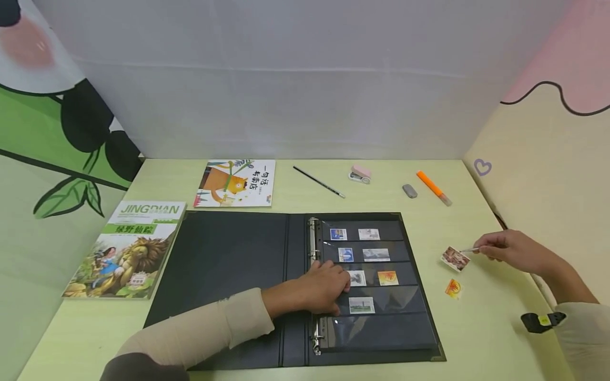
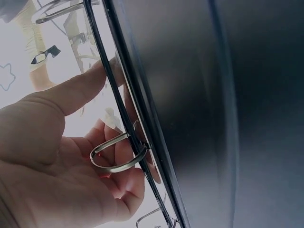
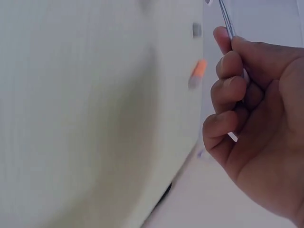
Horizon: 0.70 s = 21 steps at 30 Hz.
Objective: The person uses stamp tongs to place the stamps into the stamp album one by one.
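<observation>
A pair of tweezers point(image 3: 228, 21) is gripped between the thumb and fingers of my right hand point(image 1: 517, 250). At the tweezers' tips a brown stamp point(image 1: 455, 259) is held, to the right of the album. An orange and yellow stamp point(image 1: 454, 288) lies on the table just below it. My left hand point(image 1: 324, 288) rests on the left part of the clear-pocketed page point(image 1: 381, 333) in the open black stamp album point(image 1: 229, 264), beside its metal rings point(image 2: 116, 152). Several stamps sit in the page's upper rows, such as a green landscape stamp point(image 1: 361, 305); my left fingertips overlap a grey stamp point(image 1: 357, 278).
Left of the album lies a thick book with a lion point(image 1: 126, 251), and behind it a thinner picture book point(image 1: 235, 183). Along the back are a pencil point(image 1: 318, 181), a pink and white stapler point(image 1: 359, 174), a grey eraser point(image 1: 410, 191) and an orange marker point(image 1: 432, 186). Walls border the table.
</observation>
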Motion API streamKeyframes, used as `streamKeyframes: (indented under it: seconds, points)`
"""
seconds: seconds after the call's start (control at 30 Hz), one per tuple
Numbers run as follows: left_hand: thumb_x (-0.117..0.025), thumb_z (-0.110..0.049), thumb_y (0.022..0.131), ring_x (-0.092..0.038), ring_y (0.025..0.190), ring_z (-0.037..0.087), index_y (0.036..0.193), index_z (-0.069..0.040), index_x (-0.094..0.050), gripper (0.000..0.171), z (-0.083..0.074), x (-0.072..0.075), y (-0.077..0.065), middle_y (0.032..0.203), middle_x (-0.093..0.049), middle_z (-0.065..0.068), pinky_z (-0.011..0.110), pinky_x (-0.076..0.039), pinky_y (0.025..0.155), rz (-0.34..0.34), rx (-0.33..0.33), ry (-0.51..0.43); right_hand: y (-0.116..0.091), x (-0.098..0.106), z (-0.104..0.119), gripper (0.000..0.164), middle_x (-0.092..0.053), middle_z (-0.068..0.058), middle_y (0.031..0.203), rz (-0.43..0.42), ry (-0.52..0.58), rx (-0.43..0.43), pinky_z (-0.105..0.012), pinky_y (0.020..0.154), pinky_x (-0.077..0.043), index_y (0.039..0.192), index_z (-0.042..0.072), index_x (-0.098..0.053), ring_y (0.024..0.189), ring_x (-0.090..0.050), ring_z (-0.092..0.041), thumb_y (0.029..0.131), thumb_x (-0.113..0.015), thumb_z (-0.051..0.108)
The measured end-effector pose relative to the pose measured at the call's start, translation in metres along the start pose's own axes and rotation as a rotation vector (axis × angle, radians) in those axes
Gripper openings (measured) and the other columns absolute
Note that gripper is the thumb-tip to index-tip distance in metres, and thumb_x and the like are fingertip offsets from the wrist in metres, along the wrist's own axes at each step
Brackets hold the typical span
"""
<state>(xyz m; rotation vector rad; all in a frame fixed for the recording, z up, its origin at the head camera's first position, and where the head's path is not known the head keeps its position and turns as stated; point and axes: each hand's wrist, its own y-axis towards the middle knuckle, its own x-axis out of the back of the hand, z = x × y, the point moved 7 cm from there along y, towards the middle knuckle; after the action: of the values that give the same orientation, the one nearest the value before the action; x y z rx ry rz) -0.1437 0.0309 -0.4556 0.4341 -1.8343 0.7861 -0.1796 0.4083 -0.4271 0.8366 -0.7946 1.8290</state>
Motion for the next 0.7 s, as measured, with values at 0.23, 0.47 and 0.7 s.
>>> streamKeyframes:
  seconds: [0.23,0.47,0.7]
  points:
    - [-0.082,-0.042,0.072,-0.040,0.087,0.008,0.096,-0.027,-0.052,0.041,-0.001,0.001,0.000,0.095,-0.051,-0.012,0.027,-0.029,0.075,0.002,0.001,-0.005,0.046,-0.027,0.049,0.014,-0.054,0.005,0.071,0.099,0.075,0.091,-0.024,0.056,-0.041,0.097,0.011,-0.069,0.063,-0.047,-0.004,0.096,-0.055,0.012]
    - [-0.082,-0.041,0.071,-0.040,0.088,0.009,0.094,-0.027,-0.051,0.041,0.000,0.001,0.000,0.096,-0.051,-0.012,0.028,-0.030,0.077,-0.014,0.003,-0.001,0.075,-0.065,0.089,0.013,-0.054,0.010,0.069,0.219,0.050,0.211,-0.021,0.053,-0.038,0.094,0.015,-0.070,0.058,-0.042,0.001,0.095,-0.057,0.015]
    - [-0.082,-0.041,0.072,-0.040,0.088,0.009,0.094,-0.027,-0.052,0.040,0.000,0.002,-0.001,0.095,-0.052,-0.012,0.028,-0.030,0.077,-0.015,0.007,0.001,0.079,-0.097,0.110,0.013,-0.054,0.015,0.070,0.337,-0.044,0.273,-0.018,0.059,-0.040,0.089,0.023,-0.070,0.063,-0.047,0.002,0.093,-0.060,0.015]
